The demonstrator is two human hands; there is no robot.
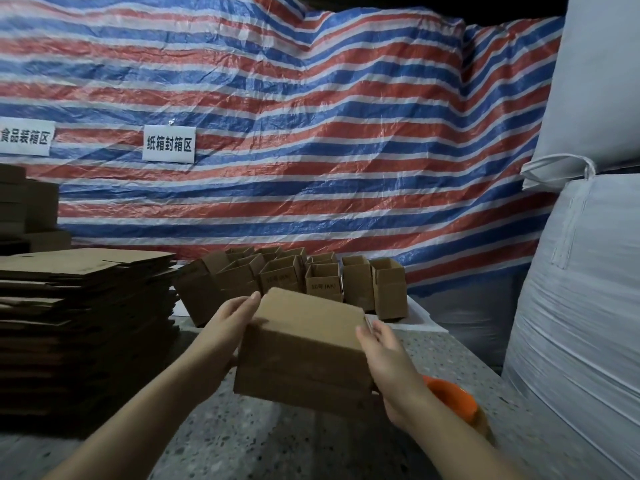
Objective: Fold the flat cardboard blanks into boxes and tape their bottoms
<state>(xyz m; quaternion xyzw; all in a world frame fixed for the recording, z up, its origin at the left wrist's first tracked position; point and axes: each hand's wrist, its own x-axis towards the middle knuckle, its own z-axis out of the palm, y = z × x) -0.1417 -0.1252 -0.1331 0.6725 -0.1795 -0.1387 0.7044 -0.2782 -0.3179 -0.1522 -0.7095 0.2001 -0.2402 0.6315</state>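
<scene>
Head view: we hold the box point(304, 344) between flat-fingered left hand point(232, 318) and right hand point(384, 351), above bare table point(242, 431); sign point(169, 143) reads 纸箱封箱区.

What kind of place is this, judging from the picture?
Probably a warehouse packing station: a stack of flat cardboard blanks, a cluster of folded boxes, big white sacks, and a striped tarp with paper zone signs.

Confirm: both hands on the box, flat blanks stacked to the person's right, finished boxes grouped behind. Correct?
Not quite. The head view shows the stack of flat blanks on the person's left, not right. Left hand and right hand do hold the box, with finished boxes grouped behind.
</scene>
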